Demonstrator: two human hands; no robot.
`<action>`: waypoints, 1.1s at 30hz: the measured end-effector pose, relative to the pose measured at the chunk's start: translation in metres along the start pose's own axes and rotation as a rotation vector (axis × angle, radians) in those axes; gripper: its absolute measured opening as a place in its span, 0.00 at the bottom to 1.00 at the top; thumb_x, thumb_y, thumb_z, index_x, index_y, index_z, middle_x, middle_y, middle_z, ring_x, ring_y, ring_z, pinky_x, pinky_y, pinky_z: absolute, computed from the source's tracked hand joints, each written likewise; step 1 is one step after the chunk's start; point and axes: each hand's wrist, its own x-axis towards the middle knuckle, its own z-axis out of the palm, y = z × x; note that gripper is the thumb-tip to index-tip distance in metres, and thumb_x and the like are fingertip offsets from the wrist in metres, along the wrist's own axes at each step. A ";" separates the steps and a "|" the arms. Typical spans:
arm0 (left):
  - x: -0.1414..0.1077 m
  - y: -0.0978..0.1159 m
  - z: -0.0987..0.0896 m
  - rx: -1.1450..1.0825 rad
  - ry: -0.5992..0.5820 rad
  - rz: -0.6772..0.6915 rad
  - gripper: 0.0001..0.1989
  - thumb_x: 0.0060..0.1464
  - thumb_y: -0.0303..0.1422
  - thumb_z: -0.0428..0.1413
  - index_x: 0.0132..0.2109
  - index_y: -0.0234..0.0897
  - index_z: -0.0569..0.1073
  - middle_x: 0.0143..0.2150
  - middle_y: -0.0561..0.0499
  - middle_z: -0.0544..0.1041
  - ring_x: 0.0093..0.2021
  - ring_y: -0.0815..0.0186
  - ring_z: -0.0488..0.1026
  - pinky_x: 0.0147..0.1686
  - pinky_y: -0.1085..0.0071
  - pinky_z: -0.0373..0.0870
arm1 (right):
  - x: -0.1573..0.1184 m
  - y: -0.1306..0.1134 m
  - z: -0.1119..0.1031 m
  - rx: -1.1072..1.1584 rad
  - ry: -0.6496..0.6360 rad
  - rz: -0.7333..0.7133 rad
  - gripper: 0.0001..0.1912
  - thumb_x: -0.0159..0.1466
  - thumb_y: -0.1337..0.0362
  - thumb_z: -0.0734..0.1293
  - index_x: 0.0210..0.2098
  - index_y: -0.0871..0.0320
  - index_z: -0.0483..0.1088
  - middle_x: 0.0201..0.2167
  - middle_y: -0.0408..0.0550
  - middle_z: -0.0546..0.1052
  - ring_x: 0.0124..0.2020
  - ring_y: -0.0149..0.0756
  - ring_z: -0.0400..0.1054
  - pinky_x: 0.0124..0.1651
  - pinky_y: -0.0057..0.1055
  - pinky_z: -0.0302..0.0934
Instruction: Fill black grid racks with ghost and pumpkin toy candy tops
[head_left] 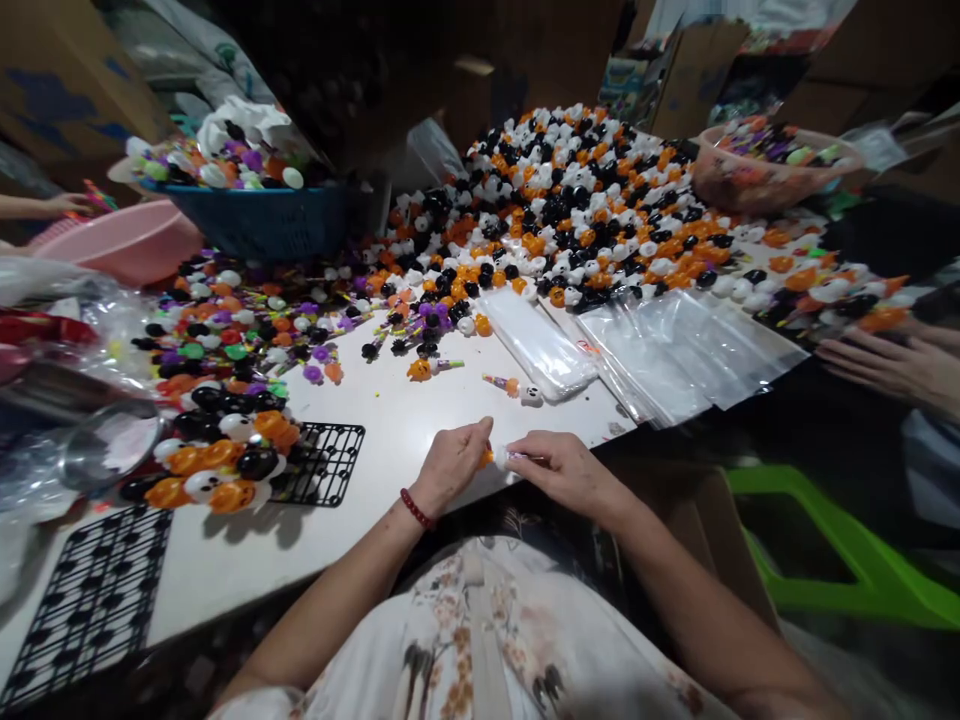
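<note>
Near the table's front edge, my left hand (454, 465) is closed round a small orange piece (487, 457), mostly hidden by the fingers. My right hand (568, 474) pinches a thin patterned stick (516, 455) beside it. A white plastic head (500, 457) shows between the two hands, at the stick's left end; whether it touches the orange piece I cannot tell. Just beyond lie a patterned stick with a white face head (531, 395) and another with an orange pumpkin head (420, 370).
A big heap of white, black and orange heads (555, 190) covers the table's back. Clear plastic bags (675, 350) lie right of centre. Black grid racks (330, 465), one holding pumpkin and ghost heads (217, 460), stand left. Another person's hands (892, 365) are at right; a green stool (847, 560) stands below.
</note>
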 end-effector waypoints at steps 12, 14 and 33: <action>-0.002 -0.016 0.004 -0.060 0.045 -0.106 0.30 0.61 0.56 0.41 0.23 0.38 0.67 0.21 0.52 0.67 0.26 0.65 0.63 0.30 0.68 0.61 | 0.010 0.003 0.045 0.014 0.058 0.026 0.11 0.66 0.60 0.64 0.32 0.55 0.77 0.28 0.45 0.75 0.32 0.35 0.67 0.38 0.32 0.58; 0.001 -0.024 0.000 -0.094 -0.005 -0.106 0.30 0.58 0.59 0.44 0.24 0.38 0.67 0.21 0.53 0.66 0.25 0.66 0.62 0.27 0.69 0.61 | 0.015 0.008 0.050 0.037 0.009 0.059 0.12 0.66 0.59 0.64 0.32 0.56 0.77 0.28 0.45 0.76 0.32 0.35 0.67 0.37 0.32 0.58; 0.016 -0.050 -0.007 -0.128 0.247 -0.149 0.33 0.60 0.61 0.38 0.23 0.39 0.62 0.21 0.53 0.63 0.24 0.67 0.60 0.27 0.68 0.57 | 0.049 0.008 0.061 0.281 -0.035 0.164 0.09 0.63 0.57 0.66 0.34 0.57 0.72 0.29 0.41 0.74 0.30 0.31 0.65 0.35 0.29 0.60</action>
